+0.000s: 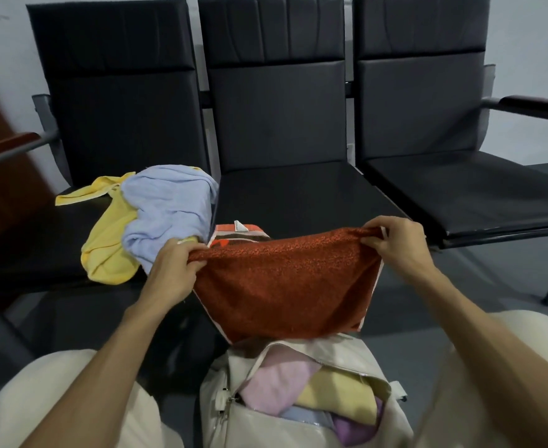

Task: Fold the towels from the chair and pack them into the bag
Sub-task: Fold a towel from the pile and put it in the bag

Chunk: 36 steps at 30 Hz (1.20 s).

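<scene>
A rust-orange towel (285, 282) hangs stretched between my hands over the front edge of the middle seat. My left hand (172, 270) grips its left top corner and my right hand (395, 244) pinches its right top corner. Its far part with a striped border and white tag (238, 231) lies on the seat. Below it, between my knees, stands an open cream bag (243, 412) holding folded pink, yellow, blue and purple towels. A crumpled light-blue towel (166, 208) lies on a yellow towel (104, 250) on the left seat.
Three joined black chairs (275, 108) stand against a pale wall, with wood-topped armrests at the far left (4, 143) and far right (537, 105). The right seat (479, 192) holds nothing. Grey floor lies under the seats.
</scene>
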{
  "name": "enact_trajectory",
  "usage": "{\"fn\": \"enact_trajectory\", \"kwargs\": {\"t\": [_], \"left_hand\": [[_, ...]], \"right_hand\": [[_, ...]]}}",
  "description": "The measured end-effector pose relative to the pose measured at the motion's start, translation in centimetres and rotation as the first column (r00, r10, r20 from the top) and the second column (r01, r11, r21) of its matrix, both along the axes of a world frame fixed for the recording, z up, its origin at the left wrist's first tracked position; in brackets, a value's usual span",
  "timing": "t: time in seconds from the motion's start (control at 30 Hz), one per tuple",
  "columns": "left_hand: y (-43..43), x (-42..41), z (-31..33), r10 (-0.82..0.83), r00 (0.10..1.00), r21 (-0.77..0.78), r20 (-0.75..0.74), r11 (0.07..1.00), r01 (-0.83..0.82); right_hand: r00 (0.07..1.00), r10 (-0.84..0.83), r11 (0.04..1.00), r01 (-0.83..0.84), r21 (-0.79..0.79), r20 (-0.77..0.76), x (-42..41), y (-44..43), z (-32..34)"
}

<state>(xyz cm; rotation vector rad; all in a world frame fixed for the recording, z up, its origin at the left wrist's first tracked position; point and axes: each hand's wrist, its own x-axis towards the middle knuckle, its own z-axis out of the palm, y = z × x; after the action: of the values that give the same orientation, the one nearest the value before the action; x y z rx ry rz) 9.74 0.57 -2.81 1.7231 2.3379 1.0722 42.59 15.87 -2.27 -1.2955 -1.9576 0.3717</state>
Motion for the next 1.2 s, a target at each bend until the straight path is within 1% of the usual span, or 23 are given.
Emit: {"fn": "enact_trajectory", "kwargs": {"t": [0.03, 0.07, 0.13, 0.2, 0.3, 0.37, 0.43, 0.5, 0.53, 0.57, 0.6, 0.63, 0.67, 0.7, 0.73, 0.77, 0.83, 0.93, 1.07, 1.13, 1.2], "left_hand": [[0.0, -0.1, -0.2, 0.016, 0.998, -0.004, -0.066, 1.0, -0.017], [0.0, -0.2, -0.3, 0.04, 0.996, 0.0, -0.086, 0.999, -0.04], [-0.1, -0.3, -0.2, 0.109, 0.991, 0.02, -0.078, 0.994, -0.108], [-0.1, 0.0, 0.1, 0.14, 0.99, 0.035, -0.037, 0.99, -0.138], [-0.1, 0.2, 0.2, 0.106, 0.994, -0.004, 0.012, 0.994, -0.106], [0.0, 0.3, 0.2, 0.092, 0.99, -0.04, 0.108, 0.995, -0.088], [-0.1, 0.6, 0.6, 0.037, 0.955, -0.025, 0.293, 0.999, -0.031], [-0.3, 1.3, 1.5, -0.083, 0.866, 0.086, 0.493, 0.995, 0.046], [-0.6, 1.7, 2.2, -0.143, 0.804, 0.164, 0.577, 0.985, 0.058], [-0.8, 1.9, 3.0, -0.198, 0.748, 0.242, 0.634, 0.969, 0.051], [-1.0, 2.0, 3.6, -0.241, 0.716, 0.314, 0.655, 0.949, 0.032], [-1.2, 2.0, 4.1, -0.256, 0.74, 0.364, 0.622, 0.931, 0.016], [-1.3, 1.8, 4.2, -0.226, 0.815, 0.373, 0.533, 0.928, 0.013], [-1.3, 1.8, 4.1, -0.159, 0.898, 0.347, 0.411, 0.938, 0.008], [-1.2, 1.7, 3.9, -0.086, 0.953, 0.319, 0.29, 0.948, -0.011], [-1.1, 1.7, 3.6, -0.026, 0.98, 0.313, 0.2, 0.949, -0.039], [-0.9, 1.7, 3.0, 0.067, 0.99, 0.335, 0.126, 0.936, -0.106], [-0.8, 1.3, 2.8, 0.15, 0.986, 0.331, 0.078, 0.929, -0.167], [-0.9, 0.2, 2.4, 0.196, 0.98, 0.37, -0.032, 0.913, -0.171], [-1.0, -0.1, 2.3, 0.223, 0.973, 0.35, -0.067, 0.918, -0.186], [-1.2, -0.3, 2.3, 0.225, 0.972, 0.317, -0.07, 0.929, -0.192]], "right_hand": [[1.0, -0.013, 0.999, 0.012, 0.034, 0.015, -0.2, 0.0, -0.1], [0.999, -0.025, 0.998, 0.023, 0.057, 0.029, -0.4, 0.1, -0.2], [0.999, -0.015, 0.998, 0.013, 0.059, 0.03, -0.7, 0.2, -0.4], [0.999, 0.038, 0.999, -0.038, 0.014, 0.007, -1.0, 0.1, -0.4], [0.993, 0.11, 0.987, -0.113, -0.117, -0.031, -1.5, -0.1, -0.7], [0.989, 0.133, 0.972, -0.141, -0.186, -0.056, -1.5, -0.1, -0.9], [0.982, 0.148, 0.971, -0.167, -0.171, -0.12, -1.4, 0.2, -0.8], [0.948, 0.144, 0.981, -0.174, -0.086, -0.284, -1.3, 0.4, -0.1], [0.922, 0.121, 0.989, -0.142, -0.031, -0.369, -1.1, 0.5, 0.5], [0.896, 0.092, 0.996, -0.088, 0.028, -0.435, -0.8, 0.6, 1.1], [0.881, 0.062, 0.996, -0.028, 0.079, -0.469, -0.4, 0.7, 1.7], [0.885, 0.036, 0.993, 0.019, 0.114, -0.464, 0.1, 0.7, 2.1], [0.913, 0.018, 0.99, 0.04, 0.133, -0.408, 0.4, 0.5, 2.5], [0.953, -0.004, 0.991, 0.045, 0.13, -0.302, 0.7, 0.4, 2.5], [0.983, -0.029, 0.993, 0.049, 0.11, -0.181, 0.8, 0.3, 2.5], [0.994, -0.053, 0.994, 0.062, 0.088, -0.095, 0.9, 0.3, 2.3], [0.997, -0.059, 0.994, 0.063, 0.085, -0.05, 0.8, 0.4, 1.9], [0.999, -0.043, 0.982, 0.047, 0.181, -0.028, 0.8, 0.9, 1.2], [0.991, -0.082, 0.989, 0.094, 0.115, -0.106, 0.7, 0.9, 1.1], [0.988, -0.093, 0.99, 0.105, 0.092, -0.125, 0.5, 0.6, 1.2], [0.976, -0.085, 0.994, 0.097, 0.049, -0.198, 0.2, 0.5, 1.1]]}}
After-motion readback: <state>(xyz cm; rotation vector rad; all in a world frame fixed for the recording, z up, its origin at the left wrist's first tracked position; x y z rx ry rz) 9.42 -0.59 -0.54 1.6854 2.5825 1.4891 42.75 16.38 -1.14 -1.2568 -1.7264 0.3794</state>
